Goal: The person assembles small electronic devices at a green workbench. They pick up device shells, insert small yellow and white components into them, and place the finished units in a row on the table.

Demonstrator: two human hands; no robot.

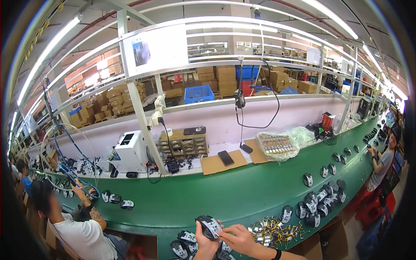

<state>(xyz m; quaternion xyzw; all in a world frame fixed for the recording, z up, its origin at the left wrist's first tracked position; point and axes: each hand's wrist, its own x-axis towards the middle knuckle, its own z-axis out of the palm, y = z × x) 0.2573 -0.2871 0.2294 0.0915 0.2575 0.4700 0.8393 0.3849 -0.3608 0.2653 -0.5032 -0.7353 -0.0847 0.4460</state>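
Observation:
A half-assembled black computer mouse (209, 226) with a light grey inner part rests in my left hand (203, 245), whose fingers wrap round it above the bench's near edge. My right hand (239, 237) comes in from the right, its thumb and fingertips pinched together at the mouse's lower right edge. Whatever those fingertips hold, if anything, is too small to make out. Several similar mice (178, 249) lie just beneath and to the left of my hands. Beside my right hand spreads a heap of small battery-like parts with yellow and black wires (277, 232).
More mice (313, 203) are clustered to the right on the green bench (173, 203). A phone (225, 158) lies on cardboard at the back, near a bubble-wrapped tray of parts (277, 145). Co-workers sit at left (82, 238) and far right (383, 162). A black cable (260, 126) hangs overhead.

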